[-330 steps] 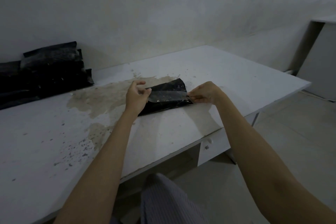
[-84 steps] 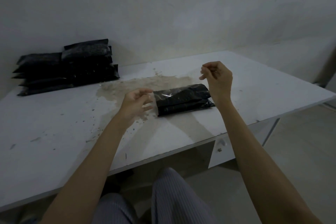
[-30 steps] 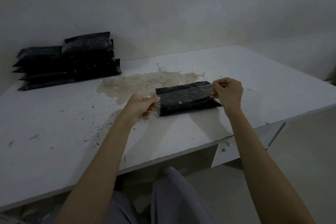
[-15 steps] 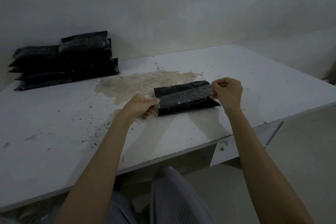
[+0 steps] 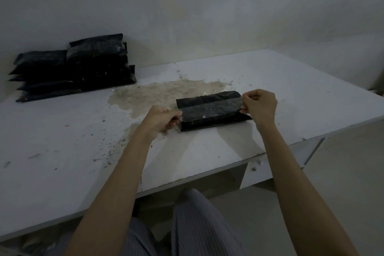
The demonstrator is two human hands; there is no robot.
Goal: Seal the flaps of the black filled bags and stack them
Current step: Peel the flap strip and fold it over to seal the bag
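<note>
Black bag (image 5: 214,118) lies between left hand (image 5: 161,119) and right hand (image 5: 259,105), both apparently pinching clear tape (image 5: 209,110).

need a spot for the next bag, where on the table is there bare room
Free: the table right of the black bag, out to its right edge, and the speckled near-left corner. Crowded: the far left, taken by the stack of bags, and the middle, where both hands work.

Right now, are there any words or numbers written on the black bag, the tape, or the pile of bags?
None can be read: the black bag, the clear tape, the pile of bags and the table show no writing.
</note>
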